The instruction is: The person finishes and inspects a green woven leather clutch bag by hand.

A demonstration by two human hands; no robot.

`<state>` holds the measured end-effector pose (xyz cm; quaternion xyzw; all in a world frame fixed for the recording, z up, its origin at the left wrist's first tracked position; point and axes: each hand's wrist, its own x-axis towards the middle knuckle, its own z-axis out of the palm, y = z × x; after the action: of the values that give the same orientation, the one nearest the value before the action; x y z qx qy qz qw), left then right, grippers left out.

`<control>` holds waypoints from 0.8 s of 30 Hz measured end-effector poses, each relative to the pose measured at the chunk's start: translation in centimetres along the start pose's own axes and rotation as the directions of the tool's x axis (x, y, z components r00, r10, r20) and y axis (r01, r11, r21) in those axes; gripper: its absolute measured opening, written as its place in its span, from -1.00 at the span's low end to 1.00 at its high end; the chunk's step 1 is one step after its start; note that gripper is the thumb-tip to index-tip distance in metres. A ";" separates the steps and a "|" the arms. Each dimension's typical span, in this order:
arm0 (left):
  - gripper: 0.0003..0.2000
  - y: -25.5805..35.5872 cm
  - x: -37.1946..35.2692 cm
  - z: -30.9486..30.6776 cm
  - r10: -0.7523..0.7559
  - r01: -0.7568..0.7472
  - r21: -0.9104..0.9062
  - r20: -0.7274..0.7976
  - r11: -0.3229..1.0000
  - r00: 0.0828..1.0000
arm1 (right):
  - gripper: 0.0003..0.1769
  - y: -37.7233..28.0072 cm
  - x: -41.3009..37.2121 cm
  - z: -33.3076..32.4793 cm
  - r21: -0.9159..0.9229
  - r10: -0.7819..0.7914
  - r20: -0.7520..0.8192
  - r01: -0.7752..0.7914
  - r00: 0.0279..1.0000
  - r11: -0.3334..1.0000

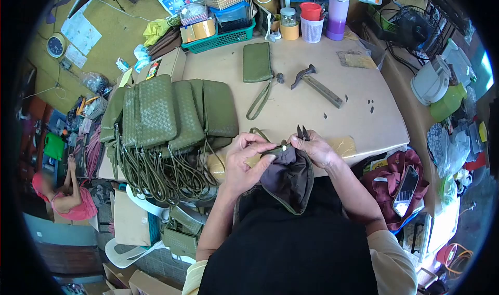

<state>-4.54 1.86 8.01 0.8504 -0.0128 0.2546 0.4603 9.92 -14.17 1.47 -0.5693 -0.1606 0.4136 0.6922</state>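
An olive green pouch (287, 176) hangs turned down at my lap edge, its dark lining showing. My left hand (246, 160) is closed on its left upper edge, thumb in front. My right hand (315, 148) pinches the opposite upper corner, beside a small shiny metal piece (284, 147). Two black pointed tips of a tool like thread snips (302, 133) stick up from my right hand; its handles are hidden. Beyond my hands, a finished-looking olive pouch (257, 62) with a wrist strap (259, 102) lies flat on the table.
Stacked olive pouches (150, 110) with dangling straps cover the table's left. A hammer (318, 86) lies right of centre among small dark bits. A green basket (221, 38), cups (312, 27) and a purple bottle (338, 12) stand behind. A person (67, 196) sits far left.
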 end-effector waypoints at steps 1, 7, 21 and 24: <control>-0.76 0.4 0.1 -0.2 0.050 -0.050 0.094 0.000 0.994 0.999 | -0.39 -0.4 -0.1 0.1 -0.028 0.017 0.047 -0.016 0.999 0.999; -0.73 0.3 1.0 0.8 0.007 -0.015 0.082 0.095 0.997 0.995 | -0.28 -0.5 -0.1 -0.1 -0.141 0.014 0.157 0.008 0.987 0.990; -0.90 -4.5 0.2 3.4 -0.129 0.123 -0.151 -0.029 0.981 0.991 | -0.47 -0.4 -0.8 -0.1 0.015 -0.112 0.224 0.111 0.968 0.994; -0.83 -5.6 -0.1 3.6 -0.352 0.354 -0.409 0.083 0.841 0.932 | -0.58 -0.5 -1.2 0.8 -0.145 -0.166 0.080 0.176 0.983 0.974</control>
<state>-1.65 2.24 2.02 0.7203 0.0889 0.1547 0.6703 8.89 -14.54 2.47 -0.5899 -0.2630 0.3578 0.6744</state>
